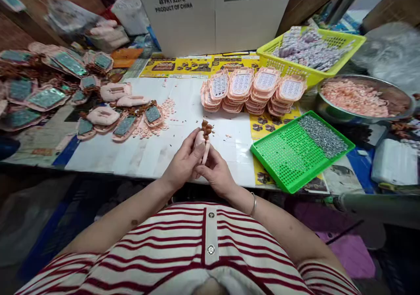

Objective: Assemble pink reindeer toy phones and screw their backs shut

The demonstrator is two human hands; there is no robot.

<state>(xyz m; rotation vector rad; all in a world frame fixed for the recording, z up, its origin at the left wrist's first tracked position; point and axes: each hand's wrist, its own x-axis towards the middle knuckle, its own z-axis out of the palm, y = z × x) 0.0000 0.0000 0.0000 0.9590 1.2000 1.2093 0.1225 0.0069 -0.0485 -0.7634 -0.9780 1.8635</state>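
Note:
Between both hands, over the front of the white work surface (141, 150), I hold a pink toy phone casing (204, 148) on edge, with a brown figure at its top end. My left hand (185, 157) wraps its left side, thumb across the upper part. From the right, my right hand (216, 170) grips the lower part, fingers curled behind it. The palms hide much of the casing. Left of my hands lie several pink casings (103, 115), some with grey-green panels, beside small pink pieces (154, 131). Stacks of pink keypad panels (241, 82) stand behind to the right.
A green tray (278, 155) with metal screws (321, 135) lies at right. Behind it are a yellow basket (328, 72) of whitish parts and a metal bowl (364, 119) of small pink pieces. A large carton (213, 28) stands at the back; more casings (46, 98) pile up far left.

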